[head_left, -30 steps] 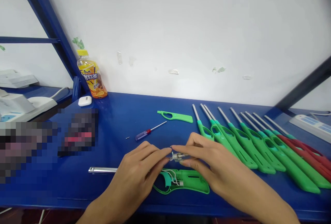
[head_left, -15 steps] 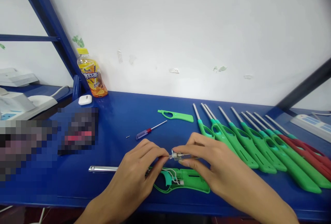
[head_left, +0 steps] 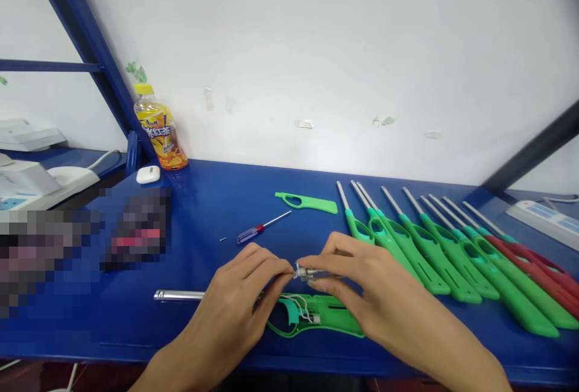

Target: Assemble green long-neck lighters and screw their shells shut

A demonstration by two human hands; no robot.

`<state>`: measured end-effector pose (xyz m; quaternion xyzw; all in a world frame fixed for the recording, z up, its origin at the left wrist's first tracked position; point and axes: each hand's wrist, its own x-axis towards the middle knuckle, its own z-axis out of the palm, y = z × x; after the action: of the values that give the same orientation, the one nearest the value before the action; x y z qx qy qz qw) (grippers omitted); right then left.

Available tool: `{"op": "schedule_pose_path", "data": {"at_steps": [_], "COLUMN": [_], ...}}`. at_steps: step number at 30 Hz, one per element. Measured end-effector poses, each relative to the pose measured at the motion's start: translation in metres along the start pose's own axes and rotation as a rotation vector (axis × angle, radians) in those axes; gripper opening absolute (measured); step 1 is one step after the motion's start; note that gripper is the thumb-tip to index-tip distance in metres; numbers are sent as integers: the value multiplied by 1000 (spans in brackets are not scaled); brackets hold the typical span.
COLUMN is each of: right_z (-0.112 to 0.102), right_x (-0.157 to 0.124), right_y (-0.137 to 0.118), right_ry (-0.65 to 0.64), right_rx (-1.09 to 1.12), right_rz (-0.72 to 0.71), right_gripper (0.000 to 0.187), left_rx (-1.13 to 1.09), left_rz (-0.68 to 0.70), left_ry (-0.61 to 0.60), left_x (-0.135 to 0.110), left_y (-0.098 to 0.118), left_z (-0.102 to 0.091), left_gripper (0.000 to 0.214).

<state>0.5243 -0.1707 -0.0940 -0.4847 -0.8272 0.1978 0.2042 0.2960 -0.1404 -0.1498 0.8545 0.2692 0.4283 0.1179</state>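
My right hand (head_left: 357, 271) is closed around a small clear gas tank (head_left: 304, 272) with a metal valve, most of it hidden by the fingers. At the tank's left end, my left hand (head_left: 248, 286) pinches the tip between thumb and forefinger. Below both hands lies an opened green lighter half-shell (head_left: 337, 315) with a teal trigger (head_left: 292, 309), white wires (head_left: 302, 306) and a small igniter inside. Its metal barrel (head_left: 178, 295) sticks out to the left, past my left wrist. The other green shell half (head_left: 310, 203) rests farther back.
A screwdriver (head_left: 253, 233) and a tiny screw (head_left: 223, 239) lie behind my left hand. Several long green and red lighters (head_left: 425, 247) are lined up at right. A tea bottle (head_left: 160, 129) and white earbud case (head_left: 148, 175) stand back left; a power strip (head_left: 545, 220) is far right.
Almost nothing differs. Both hands keep their hold on the gas tank, which has shifted very slightly left along with the whole view.
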Motion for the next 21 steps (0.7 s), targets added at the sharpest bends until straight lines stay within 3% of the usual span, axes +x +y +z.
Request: {"op": "schedule_pose_path", "data": {"at_steps": [12, 18, 21], "right_z": [-2, 4, 11], "right_x": [-2, -2, -3], "right_y": [5, 26, 37], "right_ry": [-3, 20, 98], "right_rx": [-34, -113, -171], "right_rz": [10, -31, -98], "right_gripper": [25, 22, 26], "left_rx": [7, -16, -22], "left_rz": [-11, -66, -54], "left_ry": [-3, 46, 47], "left_x": [0, 0, 0], "left_y": [-1, -1, 1], "left_z": [1, 4, 5], "left_gripper": [14, 10, 11]}}
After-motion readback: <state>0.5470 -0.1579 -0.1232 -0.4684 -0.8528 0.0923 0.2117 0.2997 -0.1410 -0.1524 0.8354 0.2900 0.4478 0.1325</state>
